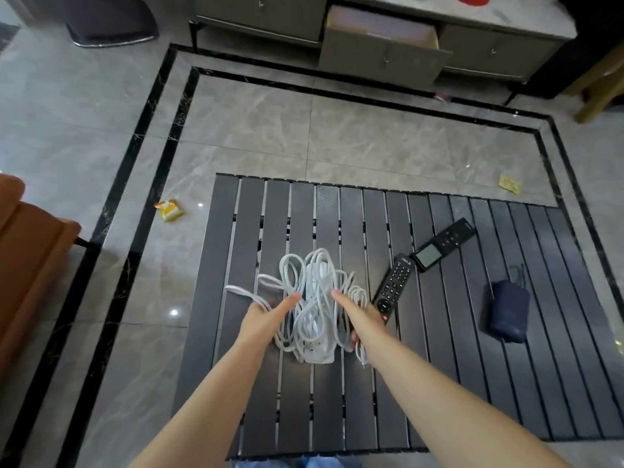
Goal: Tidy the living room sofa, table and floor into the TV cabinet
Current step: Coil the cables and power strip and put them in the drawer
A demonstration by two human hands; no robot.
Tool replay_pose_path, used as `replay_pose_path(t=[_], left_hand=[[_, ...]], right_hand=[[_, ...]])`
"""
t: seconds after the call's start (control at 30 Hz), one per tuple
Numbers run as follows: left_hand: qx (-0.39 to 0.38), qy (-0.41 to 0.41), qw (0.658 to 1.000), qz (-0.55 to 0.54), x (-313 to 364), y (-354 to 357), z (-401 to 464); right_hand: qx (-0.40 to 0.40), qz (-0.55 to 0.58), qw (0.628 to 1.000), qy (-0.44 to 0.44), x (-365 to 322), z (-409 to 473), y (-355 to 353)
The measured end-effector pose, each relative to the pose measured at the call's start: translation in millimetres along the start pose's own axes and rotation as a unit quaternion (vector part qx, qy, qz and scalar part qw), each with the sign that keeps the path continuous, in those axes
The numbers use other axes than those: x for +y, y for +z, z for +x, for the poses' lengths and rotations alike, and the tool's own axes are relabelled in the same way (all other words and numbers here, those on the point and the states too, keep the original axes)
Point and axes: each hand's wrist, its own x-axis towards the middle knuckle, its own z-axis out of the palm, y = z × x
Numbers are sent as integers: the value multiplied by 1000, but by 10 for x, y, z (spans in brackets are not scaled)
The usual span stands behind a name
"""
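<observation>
Left hand and right hand flank the white power strip and tangled cord on the slatted table; fingers curl under outer loops, pinching strands. Scoop all loops together, or they'll snag the remote. Open cabinet drawer waits beyond.
</observation>
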Motion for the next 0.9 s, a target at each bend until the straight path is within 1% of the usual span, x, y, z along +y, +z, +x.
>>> replay_pose_path(t=[0.07, 0.13, 0.2, 0.3, 0.37, 0.5, 0.57, 0.63, 0.67, 0.8, 0.83, 0.9], left_hand=[[-15, 20, 1000, 6, 43, 103, 44], [-13, 23, 999, 29, 83, 236, 9], [-18, 19, 999, 48, 110, 381, -32], [-18, 13, 997, 69, 123, 518, -47], [-31, 18, 996, 82, 125, 520, 3], [-57, -2, 997, 55, 86, 461, 29], [-106, 28, 994, 19, 148, 416, -173], [-162, 66, 984, -43, 128, 339, -329], [-168, 72, 980, -74, 95, 285, -387], [-153, 76, 968, -186, -37, 99, -679], [-149, 76, 962, -218, -53, 49, -808], [-128, 64, 949, -281, -56, 9, -1015]], right_hand=[[-22, -33, 999, -10, -58, -1, 22], [-52, -99, 993, -29, -67, 2, 28], [-89, -141, 985, -42, -57, -45, 9], [-138, -155, 976, -66, 37, 8, -48], [-147, -157, 973, -89, 82, -23, -69], [-172, -170, 960, -138, 92, -160, -98], [-193, -158, 957, -150, 15, -291, -108], [-222, -153, 951, -154, -57, -405, -126], [-234, -158, 946, -160, -98, -467, -121], [-288, -165, 928, -168, -256, -814, -128], [-287, -186, 922, -181, -314, -969, -117], [-247, -265, 901, -239, -378, -1192, -70]])
